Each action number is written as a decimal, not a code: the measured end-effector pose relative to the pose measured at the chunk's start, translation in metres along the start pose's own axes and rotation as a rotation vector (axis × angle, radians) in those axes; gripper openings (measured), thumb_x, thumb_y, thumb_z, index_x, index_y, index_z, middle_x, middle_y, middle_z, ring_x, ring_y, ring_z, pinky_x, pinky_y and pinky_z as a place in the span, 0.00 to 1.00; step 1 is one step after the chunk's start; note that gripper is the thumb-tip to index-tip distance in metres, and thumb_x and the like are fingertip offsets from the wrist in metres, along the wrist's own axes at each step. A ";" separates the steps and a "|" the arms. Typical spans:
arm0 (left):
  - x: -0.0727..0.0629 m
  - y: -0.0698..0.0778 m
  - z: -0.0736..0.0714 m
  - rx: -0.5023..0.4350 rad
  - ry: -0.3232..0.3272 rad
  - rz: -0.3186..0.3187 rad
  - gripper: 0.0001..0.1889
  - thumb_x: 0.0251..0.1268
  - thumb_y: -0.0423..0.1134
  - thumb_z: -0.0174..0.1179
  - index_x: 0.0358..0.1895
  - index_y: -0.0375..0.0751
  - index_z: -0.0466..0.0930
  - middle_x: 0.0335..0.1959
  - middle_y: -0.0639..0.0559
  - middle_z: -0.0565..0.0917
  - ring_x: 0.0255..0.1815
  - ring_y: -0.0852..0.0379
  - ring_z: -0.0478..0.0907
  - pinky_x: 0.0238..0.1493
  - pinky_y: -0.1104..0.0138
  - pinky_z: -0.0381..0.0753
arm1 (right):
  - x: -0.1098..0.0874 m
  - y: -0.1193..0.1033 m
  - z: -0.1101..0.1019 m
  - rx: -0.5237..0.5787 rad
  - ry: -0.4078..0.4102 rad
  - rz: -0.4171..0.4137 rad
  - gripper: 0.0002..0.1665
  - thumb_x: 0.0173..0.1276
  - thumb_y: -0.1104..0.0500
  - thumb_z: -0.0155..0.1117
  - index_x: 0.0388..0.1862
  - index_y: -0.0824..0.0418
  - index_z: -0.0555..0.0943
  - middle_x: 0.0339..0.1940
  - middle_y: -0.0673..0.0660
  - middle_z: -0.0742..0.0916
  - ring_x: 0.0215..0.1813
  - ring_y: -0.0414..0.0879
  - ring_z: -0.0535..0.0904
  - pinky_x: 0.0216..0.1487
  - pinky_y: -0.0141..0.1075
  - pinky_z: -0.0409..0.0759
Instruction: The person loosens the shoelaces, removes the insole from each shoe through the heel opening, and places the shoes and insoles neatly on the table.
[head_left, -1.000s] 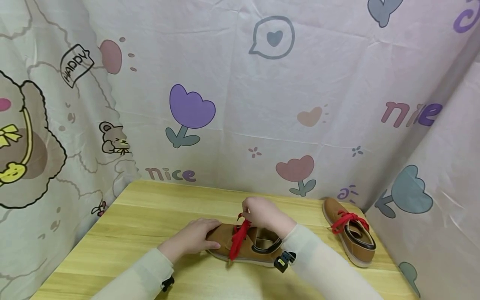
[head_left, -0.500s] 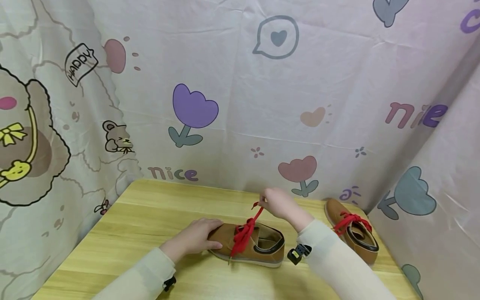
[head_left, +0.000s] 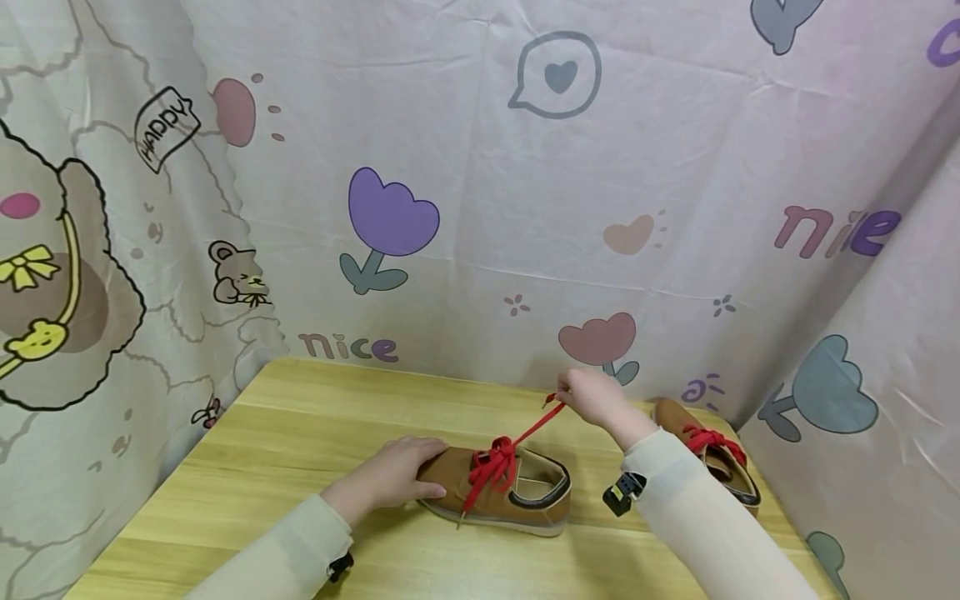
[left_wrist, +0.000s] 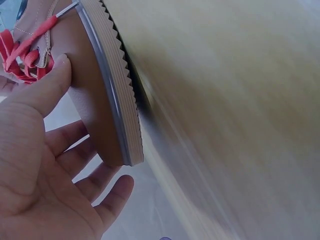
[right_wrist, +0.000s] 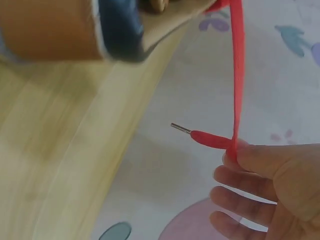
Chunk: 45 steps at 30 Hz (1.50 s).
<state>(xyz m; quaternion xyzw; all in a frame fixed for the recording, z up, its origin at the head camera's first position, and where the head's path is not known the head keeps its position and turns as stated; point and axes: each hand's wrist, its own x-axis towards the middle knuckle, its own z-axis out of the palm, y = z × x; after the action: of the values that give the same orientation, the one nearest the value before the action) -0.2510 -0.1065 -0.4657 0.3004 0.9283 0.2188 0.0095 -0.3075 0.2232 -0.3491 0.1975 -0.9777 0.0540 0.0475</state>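
Note:
A brown shoe (head_left: 543, 508) with a pale sole lies on the table, its toe pointing left. My left hand (head_left: 397, 471) holds the toe; in the left wrist view the thumb (left_wrist: 61, 75) presses the upper and the fingers lie around the other side. Red laces (head_left: 495, 467) sit knotted over the tongue, one end hanging down the near side. My right hand (head_left: 596, 398), up and right of the shoe, pinches the other end between thumb and forefinger. That red shoelace (right_wrist: 238, 80) runs taut to the knot, its metal tip (right_wrist: 180, 128) sticking out past the fingers.
A matching brown shoe (head_left: 670, 417) with a red bow stands at the table's right side, partly hidden behind the right forearm. A printed curtain (head_left: 465, 208) hangs along the back and sides of the wooden table (head_left: 315, 400).
My right hand has moved up and right from the shoe, drawing the lace end out into a long straight strand; the bundle of loops has shifted. The left hand stays on the toe.

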 end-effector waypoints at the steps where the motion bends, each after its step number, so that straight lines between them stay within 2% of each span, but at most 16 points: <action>1: 0.000 0.000 0.000 0.001 0.000 0.000 0.38 0.61 0.55 0.69 0.69 0.37 0.73 0.67 0.42 0.76 0.68 0.38 0.71 0.67 0.42 0.66 | 0.000 0.004 0.000 0.005 -0.002 0.009 0.14 0.71 0.58 0.66 0.24 0.54 0.77 0.21 0.47 0.76 0.23 0.42 0.69 0.25 0.36 0.66; 6: 0.000 0.001 -0.001 -0.005 0.000 0.003 0.37 0.61 0.55 0.69 0.69 0.37 0.73 0.67 0.42 0.76 0.68 0.38 0.71 0.67 0.42 0.66 | -0.001 0.024 0.004 0.045 -0.003 0.043 0.17 0.73 0.59 0.64 0.22 0.56 0.75 0.19 0.49 0.73 0.22 0.43 0.67 0.26 0.36 0.64; 9: -0.001 0.001 -0.001 -0.010 -0.003 0.006 0.37 0.61 0.55 0.69 0.69 0.37 0.73 0.67 0.42 0.76 0.67 0.38 0.71 0.67 0.42 0.67 | -0.001 0.032 0.014 0.073 0.008 0.057 0.18 0.73 0.59 0.64 0.21 0.56 0.73 0.18 0.49 0.72 0.22 0.43 0.65 0.27 0.37 0.63; 15: -0.003 -0.001 0.000 0.004 -0.009 0.003 0.38 0.61 0.55 0.69 0.69 0.37 0.72 0.67 0.42 0.76 0.67 0.38 0.71 0.67 0.42 0.67 | -0.005 0.034 0.040 0.063 -0.009 0.056 0.13 0.72 0.58 0.65 0.25 0.55 0.79 0.21 0.48 0.76 0.25 0.43 0.69 0.30 0.39 0.70; 18: -0.003 -0.001 0.001 0.005 -0.007 0.006 0.38 0.61 0.55 0.69 0.69 0.37 0.73 0.67 0.42 0.76 0.67 0.38 0.72 0.66 0.42 0.68 | -0.009 0.027 0.046 0.037 -0.013 0.049 0.12 0.71 0.58 0.67 0.26 0.54 0.79 0.25 0.47 0.77 0.28 0.42 0.71 0.33 0.40 0.73; 22: -0.003 -0.002 0.002 0.001 -0.005 0.005 0.38 0.61 0.56 0.69 0.69 0.37 0.73 0.67 0.42 0.76 0.67 0.38 0.72 0.66 0.42 0.68 | -0.014 0.011 0.046 0.004 0.023 -0.016 0.11 0.68 0.58 0.69 0.25 0.52 0.79 0.28 0.47 0.81 0.31 0.43 0.76 0.37 0.42 0.78; 28: -0.002 -0.002 0.001 0.003 0.000 -0.001 0.38 0.61 0.56 0.69 0.70 0.37 0.72 0.67 0.42 0.76 0.67 0.38 0.71 0.66 0.41 0.68 | -0.020 -0.016 0.035 0.012 0.053 -0.128 0.09 0.67 0.60 0.70 0.28 0.51 0.80 0.32 0.46 0.84 0.35 0.43 0.81 0.40 0.41 0.80; 36: -0.001 0.000 0.000 0.009 -0.001 0.001 0.38 0.62 0.56 0.68 0.70 0.38 0.72 0.67 0.42 0.76 0.67 0.37 0.71 0.66 0.41 0.68 | -0.027 -0.045 0.020 -0.002 0.108 -0.270 0.04 0.65 0.60 0.72 0.33 0.54 0.83 0.33 0.48 0.84 0.36 0.44 0.82 0.37 0.39 0.81; 39: 0.000 0.000 0.000 0.010 -0.002 -0.001 0.38 0.62 0.56 0.68 0.70 0.38 0.72 0.67 0.42 0.76 0.67 0.37 0.71 0.66 0.41 0.68 | -0.028 -0.054 0.019 -0.011 0.108 -0.302 0.04 0.66 0.59 0.72 0.35 0.55 0.84 0.34 0.49 0.84 0.36 0.45 0.83 0.37 0.39 0.81; 45: 0.000 -0.001 0.000 0.010 -0.008 0.002 0.38 0.62 0.56 0.68 0.70 0.38 0.72 0.67 0.42 0.76 0.68 0.37 0.70 0.66 0.40 0.68 | -0.026 -0.065 0.022 0.003 0.083 -0.358 0.06 0.66 0.61 0.71 0.41 0.55 0.86 0.40 0.50 0.85 0.41 0.47 0.84 0.42 0.41 0.83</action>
<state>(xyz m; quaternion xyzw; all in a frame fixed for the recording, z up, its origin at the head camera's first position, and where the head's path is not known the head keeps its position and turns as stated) -0.2515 -0.1065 -0.4663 0.3022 0.9291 0.2128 0.0116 -0.2595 0.1712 -0.3681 0.3660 -0.9240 0.0542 0.0962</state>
